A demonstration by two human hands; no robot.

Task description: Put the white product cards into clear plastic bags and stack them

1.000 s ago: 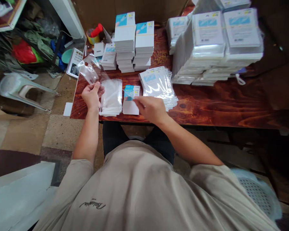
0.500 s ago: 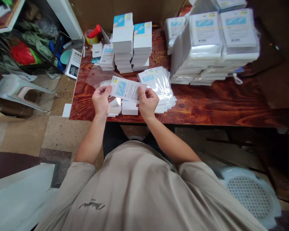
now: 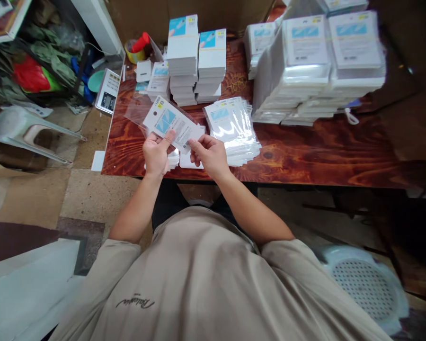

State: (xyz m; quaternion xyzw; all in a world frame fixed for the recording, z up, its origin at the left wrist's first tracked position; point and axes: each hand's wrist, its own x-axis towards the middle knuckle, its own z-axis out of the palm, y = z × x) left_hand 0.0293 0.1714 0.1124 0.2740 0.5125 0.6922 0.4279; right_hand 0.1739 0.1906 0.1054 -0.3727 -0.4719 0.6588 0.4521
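A white printed card [image 3: 167, 124] with blue pictures and a round hole is held tilted above the table's front edge. My left hand [image 3: 157, 152] grips its lower left side, thumb on the front. The fingertips of my right hand [image 3: 210, 154] are closed at the card's lower right corner. Beyond the card, a clear plastic sleeve [image 3: 134, 110] shows partly on the left. Under my hands lie white cards [image 3: 190, 161], mostly hidden. Just right of them is a fanned pile of cards in shiny clear sleeves [image 3: 232, 132].
Tall card stacks [image 3: 182, 52] stand at the back of the wooden table [image 3: 326, 156], with larger piles of sleeved cards [image 3: 291, 80] to the right. Rubber bands [image 3: 237, 83] lie between them. A scale [image 3: 108, 92] is at the left edge, and a plastic stool [image 3: 369, 284] stands at lower right.
The card has turned from nearly level to a steeper slant, its holed end moving left. My left hand has slid along it towards the middle; my right hand has moved left and down to its corner.
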